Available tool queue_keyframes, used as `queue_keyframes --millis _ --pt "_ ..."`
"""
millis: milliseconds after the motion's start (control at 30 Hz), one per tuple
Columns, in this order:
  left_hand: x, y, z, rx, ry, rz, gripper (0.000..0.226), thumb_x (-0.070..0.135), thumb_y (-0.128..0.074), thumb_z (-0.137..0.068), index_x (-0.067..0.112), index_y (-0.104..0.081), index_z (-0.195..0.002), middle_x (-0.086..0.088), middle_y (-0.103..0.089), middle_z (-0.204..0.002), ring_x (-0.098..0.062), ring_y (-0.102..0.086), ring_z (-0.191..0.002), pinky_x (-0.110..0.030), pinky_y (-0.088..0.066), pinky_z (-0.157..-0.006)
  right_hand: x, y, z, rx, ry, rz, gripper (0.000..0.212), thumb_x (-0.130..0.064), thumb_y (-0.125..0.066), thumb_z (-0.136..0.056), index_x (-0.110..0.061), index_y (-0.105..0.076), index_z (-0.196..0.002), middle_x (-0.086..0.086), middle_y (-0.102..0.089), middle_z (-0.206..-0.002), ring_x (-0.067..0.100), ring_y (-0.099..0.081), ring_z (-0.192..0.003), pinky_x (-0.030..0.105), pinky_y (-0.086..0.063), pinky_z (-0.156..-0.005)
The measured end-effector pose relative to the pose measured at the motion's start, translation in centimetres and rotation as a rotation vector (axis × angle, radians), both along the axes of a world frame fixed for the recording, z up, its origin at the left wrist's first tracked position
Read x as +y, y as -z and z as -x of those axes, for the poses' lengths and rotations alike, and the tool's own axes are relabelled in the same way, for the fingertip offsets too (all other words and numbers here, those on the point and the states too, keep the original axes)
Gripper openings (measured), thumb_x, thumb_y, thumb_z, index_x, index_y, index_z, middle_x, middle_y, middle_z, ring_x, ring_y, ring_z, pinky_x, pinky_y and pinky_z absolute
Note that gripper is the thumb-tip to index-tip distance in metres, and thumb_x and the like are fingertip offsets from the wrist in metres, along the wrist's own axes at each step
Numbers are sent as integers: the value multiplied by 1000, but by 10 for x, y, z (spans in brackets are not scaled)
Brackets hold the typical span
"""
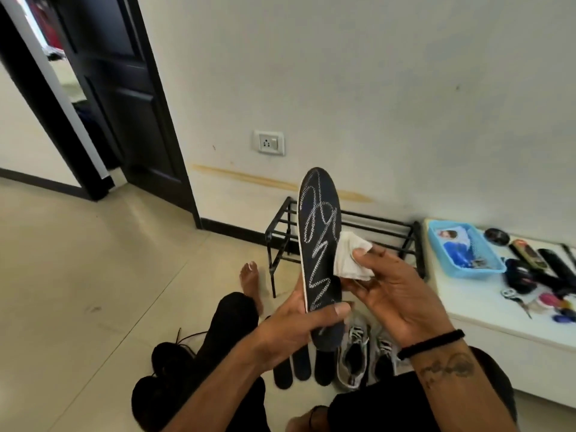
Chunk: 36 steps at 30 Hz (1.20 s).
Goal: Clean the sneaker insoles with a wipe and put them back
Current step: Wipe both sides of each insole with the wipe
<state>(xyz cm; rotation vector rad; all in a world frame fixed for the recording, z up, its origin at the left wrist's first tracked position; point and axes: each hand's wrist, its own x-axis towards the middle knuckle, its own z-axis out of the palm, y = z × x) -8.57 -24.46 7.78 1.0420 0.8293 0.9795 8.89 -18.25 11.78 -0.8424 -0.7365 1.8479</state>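
Head view: left hand (299, 333) grips insole (318, 244) upright; right hand (396, 294) pinches wipe (352, 257) against its right edge. Wiping step underway; next, likely stroke wipe along patterned face.

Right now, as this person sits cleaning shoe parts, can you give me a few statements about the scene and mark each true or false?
1. The left hand holds the dark insole upright. True.
2. The right hand holds a brush. False: it pinches a white wipe.
3. Three more insoles lie on the floor. True.
4. The shoe rack is full of shoes. False: its bars that show hold none.
5. The blue tray sits on the floor. False: it is on the white bench.
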Motion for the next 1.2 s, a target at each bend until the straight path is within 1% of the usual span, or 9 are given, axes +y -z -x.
queue_keyframes --millis 133,233,300,400,600,733,800,933,1200 --pt "-2 -9 -1 -201 -117 64 87 56 -82 -78 26 -44 -150 -7 -64 -141 -25 -61 -131 -54 -51 -106 -17 0 17 -130 -28 22 37 -7 -68 -89 0 -63 -125 22 -69 -121 30 -70 -102 46 -54 -91" --pt "-1 -15 0 -251 -210 104 62 69 -49 -91 27 -60 -135 -8 -71 -131 -26 -66 -124 -55 -48 -109 -23 4 29 -196 -43 24 33 -5 -69 -88 -1 -66 -120 22 -71 -116 31 -71 -97 49 -55 -83" --pt "5 -9 8 -308 -287 175 75 74 -26 -95 24 -61 -137 -12 -70 -131 -30 -66 -124 -54 -46 -111 -25 5 34 -208 -48 33 33 -3 -70 -86 -1 -67 -119 20 -72 -116 30 -71 -100 47 -58 -84" --pt "21 1 19 -447 -312 261 99 87 -19 -90 13 -59 -142 -20 -65 -137 -37 -61 -129 -56 -40 -116 -26 5 37 -201 -53 66 35 -2 -71 -84 -2 -67 -118 14 -73 -117 29 -71 -105 41 -59 -83" --pt "35 31 15 -530 -352 302 89 82 -22 -93 19 -59 -143 -18 -64 -139 -36 -61 -129 -56 -40 -115 -11 6 36 -304 81 -22 28 -3 -71 -83 -5 -69 -111 12 -76 -106 29 -73 -100 48 -57 -90" --pt "32 56 2 -599 -358 406 88 80 -29 -94 12 -69 -133 -23 -62 -126 -34 -62 -107 -53 -46 -104 11 17 42 -913 255 -483 15 -12 -71 -91 -24 -72 -99 -8 -75 -94 7 -71 -88 28 -58 -79" --pt "34 64 0 -606 -358 441 84 77 -30 -97 11 -68 -133 -26 -61 -130 -37 -61 -114 -54 -41 -110 19 29 49 -1173 213 -696 15 -15 -67 -93 -27 -69 -100 -15 -69 -99 0 -64 -89 19 -53 -78" --pt "38 67 -1 -593 -357 496 72 69 -30 -100 18 -68 -134 -19 -67 -133 -33 -68 -119 -48 -51 -101 20 59 63 -1512 25 -923 16 -22 -64 -95 -24 -68 -111 -8 -61 -114 4 -55 -104 21 -47 -91" --pt "48 86 18 -611 -378 522 68 60 -43 -94 8 -75 -122 -21 -69 -120 -32 -65 -108 -47 -45 -107 14 68 66 -1437 -95 -888 22 -32 -62 -97 -23 -71 -115 -11 -60 -114 1 -55 -101 12 -44 -87"
